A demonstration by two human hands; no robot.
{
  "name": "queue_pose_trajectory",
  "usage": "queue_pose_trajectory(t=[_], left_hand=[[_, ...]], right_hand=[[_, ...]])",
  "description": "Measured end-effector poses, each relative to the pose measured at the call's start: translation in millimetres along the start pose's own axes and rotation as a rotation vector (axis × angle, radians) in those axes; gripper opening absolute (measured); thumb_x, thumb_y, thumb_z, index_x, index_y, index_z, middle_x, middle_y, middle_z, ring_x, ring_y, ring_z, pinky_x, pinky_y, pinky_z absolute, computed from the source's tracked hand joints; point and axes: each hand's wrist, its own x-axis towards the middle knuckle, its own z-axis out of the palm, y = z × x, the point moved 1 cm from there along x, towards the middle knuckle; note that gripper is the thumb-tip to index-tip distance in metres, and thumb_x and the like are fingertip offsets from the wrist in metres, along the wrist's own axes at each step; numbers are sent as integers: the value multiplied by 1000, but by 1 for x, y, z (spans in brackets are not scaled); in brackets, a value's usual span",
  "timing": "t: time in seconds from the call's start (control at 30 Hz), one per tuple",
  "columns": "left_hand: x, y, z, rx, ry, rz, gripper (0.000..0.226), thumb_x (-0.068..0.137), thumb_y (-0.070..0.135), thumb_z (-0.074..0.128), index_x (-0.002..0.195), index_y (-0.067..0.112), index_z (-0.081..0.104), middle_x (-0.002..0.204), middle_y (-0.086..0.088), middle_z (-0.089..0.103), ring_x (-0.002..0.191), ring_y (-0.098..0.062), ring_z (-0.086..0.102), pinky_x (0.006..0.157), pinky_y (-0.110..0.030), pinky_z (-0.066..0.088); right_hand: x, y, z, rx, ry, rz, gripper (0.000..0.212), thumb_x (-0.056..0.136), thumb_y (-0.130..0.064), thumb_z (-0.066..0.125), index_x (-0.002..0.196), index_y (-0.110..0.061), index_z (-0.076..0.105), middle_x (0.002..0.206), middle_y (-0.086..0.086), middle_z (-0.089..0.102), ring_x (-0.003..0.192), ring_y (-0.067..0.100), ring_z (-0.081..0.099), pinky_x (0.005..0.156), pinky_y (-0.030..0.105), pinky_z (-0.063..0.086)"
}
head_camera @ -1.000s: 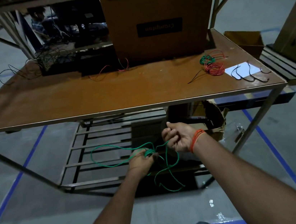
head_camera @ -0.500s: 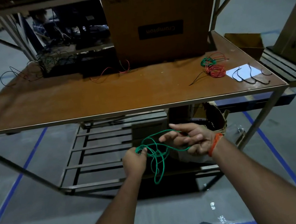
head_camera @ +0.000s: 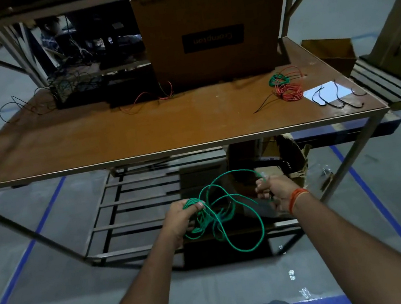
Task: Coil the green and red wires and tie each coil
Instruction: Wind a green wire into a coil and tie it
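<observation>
A loose green wire (head_camera: 227, 209) hangs in front of the table's edge, between my two hands. My left hand (head_camera: 181, 218) grips several bunched loops of it, thumb on top. My right hand (head_camera: 272, 189) is curled round a strand of the same wire, which arcs up and over from the bunch; one long loop dangles below. On the table at the right lie a coiled red wire (head_camera: 289, 91) and, just behind it, a small green coil (head_camera: 278, 79).
The brown table (head_camera: 141, 134) carries a big cardboard box (head_camera: 211, 28) at the back, short black wire pieces (head_camera: 335, 98) on white paper at the right, and a dark tray of tangled wires (head_camera: 71, 92) at the left. A slatted metal rack (head_camera: 137, 206) sits below.
My right hand has closed round a strand and pulled away to the right, drawing out a wider arc. The hanging loops below my left hand have grown longer.
</observation>
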Motion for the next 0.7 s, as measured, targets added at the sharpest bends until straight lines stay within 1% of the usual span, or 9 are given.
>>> queue_pose_trajectory(t=[0.1, 0.17, 0.23, 0.3, 0.37, 0.43, 0.5, 0.57, 0.7], left_hand=[[0, -3, -4, -239, -79, -71, 25, 95, 8, 62, 72, 15, 55, 50, 7, 28, 35, 0, 18, 41, -12, 8], [-3, -3, -2, -357, -92, -83, 15, 87, 16, 65, 75, 12, 56, 46, 10, 26, 33, 2, 17, 39, -8, 11], [-7, -4, -4, -462, -108, -63, 18, 81, 17, 72, 67, 17, 61, 43, 13, 23, 31, 4, 17, 39, -10, 8], [-11, -3, -7, -565, -150, -36, 26, 73, 23, 85, 65, 19, 60, 45, 14, 18, 31, 5, 19, 37, -12, 8], [-12, -2, -8, -690, -186, -32, 43, 59, 25, 96, 71, 14, 56, 51, 12, 12, 33, 2, 16, 34, -15, 9], [-14, 0, -7, -757, -167, -43, 44, 55, 21, 98, 73, 11, 59, 53, 11, 9, 37, -3, 8, 33, -14, 10], [-18, 3, -4, -749, -129, -19, 42, 57, 21, 96, 75, 10, 59, 54, 11, 8, 40, -4, 5, 34, -14, 10], [-20, 4, -1, -753, -126, -2, 45, 48, 24, 100, 71, 11, 64, 54, 11, 8, 40, -4, 4, 34, -14, 8], [-21, 2, 1, -768, -162, 0, 46, 44, 27, 103, 65, 15, 64, 46, 14, 13, 34, -1, 9, 36, -15, 6]], right_hand=[[3, 2, 0, 124, -45, 69, 13, 101, -9, 49, 99, -18, 58, 68, 1, 65, 51, 10, 62, 60, 31, 47], [9, 3, 3, 317, -22, 90, 17, 103, -5, 42, 108, -16, 54, 69, 9, 66, 40, 10, 61, 48, 31, 53], [14, 6, 5, 383, 28, 100, 23, 102, -1, 37, 114, -14, 52, 80, 17, 59, 31, 9, 51, 34, 17, 44], [14, 12, 2, 181, 30, 43, 32, 98, 5, 34, 118, -11, 54, 79, 15, 53, 37, 8, 45, 31, 15, 34], [12, 22, -1, -152, 4, -57, 31, 95, 4, 41, 110, -10, 65, 75, 10, 51, 50, 12, 41, 36, 18, 30], [7, 28, 2, -457, -28, -128, 19, 95, -22, 60, 82, -20, 74, 74, 4, 56, 61, 17, 48, 51, 24, 38], [0, 29, 11, -758, -99, -228, 41, 86, -61, 63, 63, -28, 70, 78, 0, 62, 77, 20, 57, 69, 30, 46], [-11, 25, 23, -1029, -161, -321, 53, 79, -83, 50, 69, -34, 68, 101, 6, 61, 101, 25, 55, 87, 34, 46], [-31, 10, 47, -1264, -228, -533, 39, 88, -69, 53, 102, -38, 72, 146, 12, 34, 138, 35, 30, 113, 49, 31]])
